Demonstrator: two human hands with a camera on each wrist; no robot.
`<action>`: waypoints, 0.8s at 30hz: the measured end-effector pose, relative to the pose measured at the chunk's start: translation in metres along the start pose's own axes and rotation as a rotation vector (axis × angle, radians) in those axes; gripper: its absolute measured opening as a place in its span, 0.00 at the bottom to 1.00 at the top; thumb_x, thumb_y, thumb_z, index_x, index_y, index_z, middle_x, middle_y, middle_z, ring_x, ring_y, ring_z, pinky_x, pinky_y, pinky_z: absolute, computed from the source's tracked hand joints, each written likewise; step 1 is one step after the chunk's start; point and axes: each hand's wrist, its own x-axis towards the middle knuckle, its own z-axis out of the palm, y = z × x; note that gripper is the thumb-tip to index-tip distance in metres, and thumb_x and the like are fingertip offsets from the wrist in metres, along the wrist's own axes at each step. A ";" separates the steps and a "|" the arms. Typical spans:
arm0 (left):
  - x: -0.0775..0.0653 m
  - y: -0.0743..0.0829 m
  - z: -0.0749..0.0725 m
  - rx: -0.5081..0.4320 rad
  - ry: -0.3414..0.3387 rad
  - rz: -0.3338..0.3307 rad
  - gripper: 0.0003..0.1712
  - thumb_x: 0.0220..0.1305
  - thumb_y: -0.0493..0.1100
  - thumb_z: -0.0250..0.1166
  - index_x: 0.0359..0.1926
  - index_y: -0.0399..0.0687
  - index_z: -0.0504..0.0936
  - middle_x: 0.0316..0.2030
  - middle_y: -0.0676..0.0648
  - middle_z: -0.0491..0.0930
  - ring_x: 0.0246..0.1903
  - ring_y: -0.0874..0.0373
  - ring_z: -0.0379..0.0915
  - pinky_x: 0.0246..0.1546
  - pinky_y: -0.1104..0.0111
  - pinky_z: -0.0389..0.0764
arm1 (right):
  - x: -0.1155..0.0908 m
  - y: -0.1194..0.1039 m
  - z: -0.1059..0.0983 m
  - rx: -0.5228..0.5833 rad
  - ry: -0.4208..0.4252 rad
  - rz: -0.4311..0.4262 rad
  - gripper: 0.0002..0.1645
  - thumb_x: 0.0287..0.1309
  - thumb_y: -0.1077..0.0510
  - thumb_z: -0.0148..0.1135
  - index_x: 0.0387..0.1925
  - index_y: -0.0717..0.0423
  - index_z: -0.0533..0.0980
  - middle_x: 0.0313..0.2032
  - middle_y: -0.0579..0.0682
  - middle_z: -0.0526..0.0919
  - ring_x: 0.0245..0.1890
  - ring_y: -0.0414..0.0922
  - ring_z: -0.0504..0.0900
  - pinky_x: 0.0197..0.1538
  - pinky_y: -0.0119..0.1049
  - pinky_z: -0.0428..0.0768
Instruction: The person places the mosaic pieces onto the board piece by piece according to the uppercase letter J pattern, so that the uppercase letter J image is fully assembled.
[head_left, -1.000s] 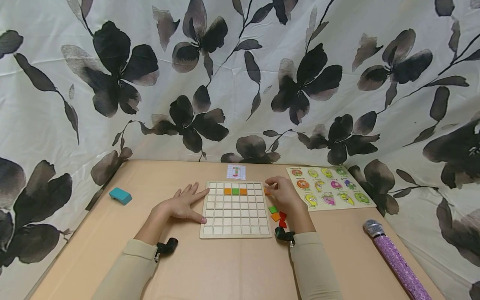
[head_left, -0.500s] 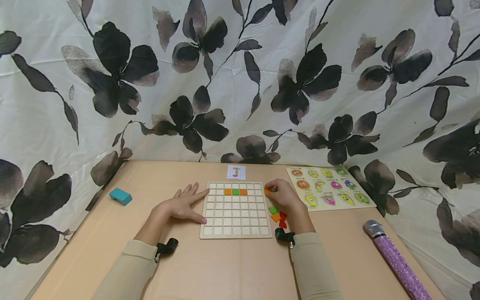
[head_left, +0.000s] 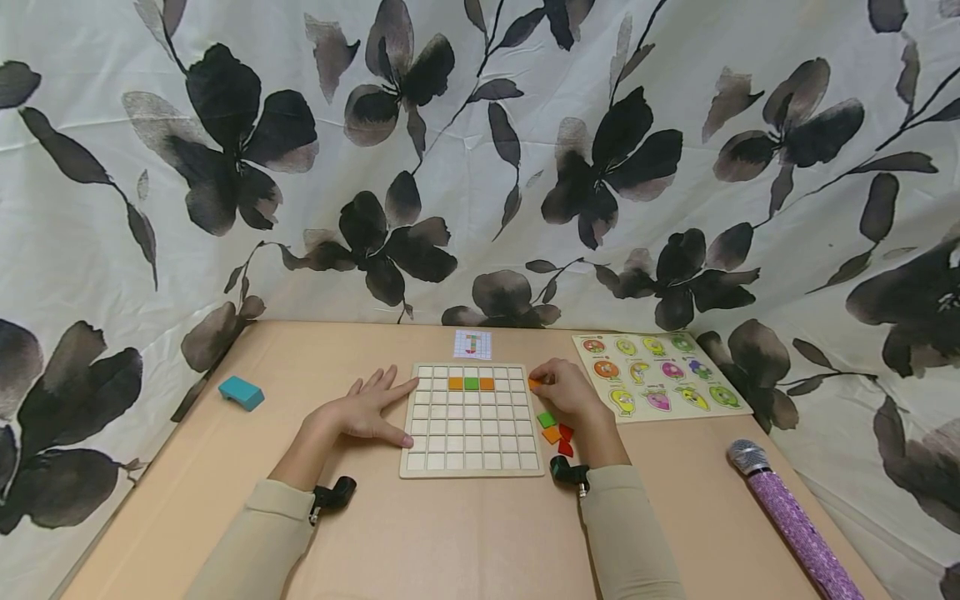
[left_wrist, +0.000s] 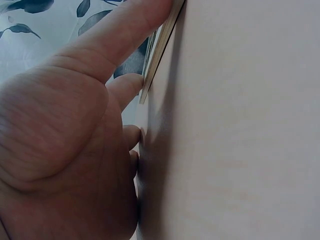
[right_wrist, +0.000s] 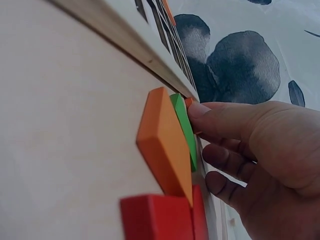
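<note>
My left hand (head_left: 367,408) lies spread at the left side of a white grid board (head_left: 468,476), its index fingertip and thumb touching the board's edge. In the left wrist view, the thumb (left_wrist: 120,35) reaches straight to the board's rim (left_wrist: 159,55). Beside the board's upper right edge, my right hand (head_left: 568,390) pinches a small orange tile (head_left: 533,383) between thumb and fingers. Two orange tiles with a green tile (head_left: 471,383) between them sit in one row of the grid. Close below the right hand lie a green tile (head_left: 546,419), an orange tile (right_wrist: 162,135) and red tiles (right_wrist: 150,215).
A small pattern card (head_left: 472,344) lies behind the board. At the back right is a sheet of fruit pictures (head_left: 660,375). A purple glitter microphone (head_left: 795,521) lies at the right, a blue block (head_left: 241,392) at the left. A floral cloth (head_left: 480,167) hangs behind the table.
The fingers of my right hand have drawn in slightly around the orange tile since one second ago. My left hand, the board and the loose tiles stay where they were.
</note>
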 end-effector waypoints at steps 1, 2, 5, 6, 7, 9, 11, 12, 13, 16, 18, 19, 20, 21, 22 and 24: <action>0.000 0.000 0.000 0.000 0.000 0.000 0.67 0.51 0.69 0.77 0.84 0.55 0.52 0.82 0.30 0.33 0.81 0.29 0.24 0.76 0.32 0.30 | 0.000 0.000 0.000 0.002 -0.002 0.000 0.13 0.64 0.63 0.71 0.49 0.57 0.87 0.47 0.53 0.84 0.44 0.49 0.76 0.51 0.41 0.75; 0.000 0.000 0.000 -0.001 0.000 -0.001 0.67 0.51 0.69 0.77 0.84 0.55 0.52 0.82 0.30 0.33 0.81 0.29 0.24 0.76 0.32 0.30 | 0.000 0.000 0.000 0.001 -0.005 -0.004 0.12 0.64 0.63 0.70 0.49 0.57 0.87 0.47 0.53 0.84 0.44 0.49 0.76 0.52 0.42 0.75; 0.000 0.000 0.000 -0.002 -0.001 -0.002 0.67 0.51 0.69 0.77 0.84 0.56 0.52 0.82 0.30 0.33 0.81 0.29 0.24 0.76 0.32 0.30 | -0.001 0.000 -0.001 0.002 -0.014 -0.004 0.12 0.65 0.63 0.69 0.49 0.57 0.87 0.48 0.53 0.84 0.45 0.49 0.76 0.53 0.43 0.76; 0.000 0.000 0.000 -0.002 -0.001 -0.003 0.67 0.51 0.69 0.77 0.84 0.56 0.52 0.82 0.30 0.33 0.81 0.29 0.24 0.77 0.32 0.30 | -0.001 0.000 -0.001 0.004 -0.016 0.001 0.12 0.65 0.63 0.69 0.50 0.57 0.87 0.48 0.53 0.84 0.45 0.50 0.76 0.54 0.43 0.77; 0.000 0.000 0.000 -0.001 -0.001 -0.004 0.67 0.51 0.69 0.77 0.84 0.56 0.52 0.82 0.30 0.33 0.81 0.29 0.24 0.77 0.32 0.30 | -0.002 0.000 -0.001 0.009 -0.020 0.009 0.12 0.66 0.63 0.69 0.50 0.57 0.87 0.48 0.53 0.83 0.46 0.50 0.76 0.55 0.44 0.77; 0.000 0.000 0.000 0.001 -0.001 -0.006 0.67 0.51 0.70 0.77 0.84 0.56 0.52 0.82 0.30 0.33 0.81 0.29 0.24 0.77 0.32 0.30 | -0.003 -0.001 -0.002 0.018 -0.020 0.028 0.12 0.67 0.61 0.69 0.50 0.56 0.86 0.49 0.52 0.83 0.46 0.50 0.76 0.57 0.45 0.77; 0.000 0.000 0.000 0.004 0.000 -0.006 0.67 0.51 0.70 0.77 0.84 0.56 0.52 0.82 0.30 0.33 0.81 0.29 0.24 0.77 0.32 0.30 | -0.004 -0.002 -0.004 0.025 -0.019 0.039 0.12 0.67 0.61 0.69 0.51 0.55 0.85 0.48 0.52 0.83 0.47 0.51 0.76 0.57 0.45 0.77; 0.000 0.000 0.000 0.005 0.000 -0.007 0.67 0.51 0.70 0.77 0.84 0.56 0.52 0.82 0.30 0.33 0.81 0.29 0.24 0.77 0.33 0.30 | -0.005 -0.003 -0.005 0.038 -0.018 0.047 0.12 0.68 0.61 0.68 0.51 0.55 0.85 0.48 0.52 0.82 0.47 0.51 0.76 0.56 0.45 0.77; 0.000 0.000 0.000 0.005 -0.001 -0.007 0.67 0.51 0.70 0.77 0.84 0.56 0.52 0.82 0.30 0.33 0.81 0.29 0.24 0.77 0.33 0.30 | -0.005 -0.003 -0.006 0.051 -0.015 0.051 0.12 0.68 0.61 0.68 0.51 0.55 0.84 0.48 0.52 0.82 0.47 0.51 0.76 0.56 0.44 0.77; 0.000 0.000 0.000 0.005 -0.002 -0.008 0.67 0.51 0.70 0.77 0.84 0.56 0.52 0.82 0.30 0.33 0.81 0.29 0.24 0.77 0.33 0.30 | -0.006 -0.006 -0.008 0.072 -0.005 0.045 0.13 0.68 0.61 0.67 0.53 0.56 0.84 0.48 0.52 0.81 0.46 0.51 0.76 0.53 0.43 0.76; 0.000 0.000 0.000 0.004 -0.003 -0.008 0.67 0.51 0.70 0.77 0.84 0.56 0.52 0.82 0.30 0.33 0.81 0.29 0.24 0.77 0.33 0.30 | -0.006 -0.008 -0.009 0.088 0.002 0.045 0.13 0.69 0.60 0.67 0.53 0.54 0.83 0.49 0.51 0.81 0.46 0.51 0.75 0.52 0.42 0.76; 0.000 0.000 0.000 0.005 -0.003 -0.007 0.67 0.51 0.70 0.77 0.84 0.56 0.52 0.82 0.30 0.33 0.81 0.29 0.24 0.77 0.33 0.30 | -0.006 -0.009 -0.009 0.088 0.002 0.040 0.13 0.69 0.60 0.66 0.54 0.54 0.83 0.49 0.51 0.81 0.46 0.51 0.75 0.52 0.42 0.76; 0.000 0.001 0.000 0.005 -0.003 -0.007 0.67 0.51 0.70 0.77 0.84 0.56 0.52 0.82 0.30 0.33 0.81 0.29 0.24 0.77 0.32 0.30 | -0.006 -0.010 -0.010 0.087 0.003 0.040 0.14 0.70 0.60 0.66 0.54 0.53 0.83 0.49 0.50 0.81 0.46 0.51 0.75 0.51 0.42 0.76; 0.000 0.000 0.000 0.006 -0.002 -0.007 0.67 0.51 0.70 0.77 0.84 0.56 0.52 0.82 0.30 0.33 0.81 0.29 0.24 0.77 0.32 0.30 | -0.007 -0.011 -0.010 0.091 0.003 0.041 0.13 0.70 0.59 0.66 0.54 0.52 0.82 0.50 0.50 0.81 0.46 0.51 0.75 0.51 0.42 0.76; 0.000 0.000 0.000 0.006 -0.002 -0.006 0.67 0.51 0.70 0.77 0.84 0.56 0.52 0.82 0.30 0.33 0.81 0.29 0.24 0.77 0.32 0.30 | -0.007 -0.012 -0.010 0.092 0.005 0.043 0.14 0.70 0.59 0.66 0.55 0.52 0.83 0.50 0.49 0.81 0.47 0.51 0.75 0.51 0.42 0.76; 0.000 0.000 0.000 0.007 -0.003 -0.005 0.67 0.51 0.70 0.77 0.84 0.56 0.52 0.82 0.30 0.33 0.81 0.29 0.24 0.77 0.32 0.30 | -0.008 -0.015 -0.011 0.095 0.006 0.045 0.14 0.70 0.59 0.66 0.55 0.51 0.83 0.50 0.49 0.80 0.47 0.51 0.75 0.51 0.42 0.76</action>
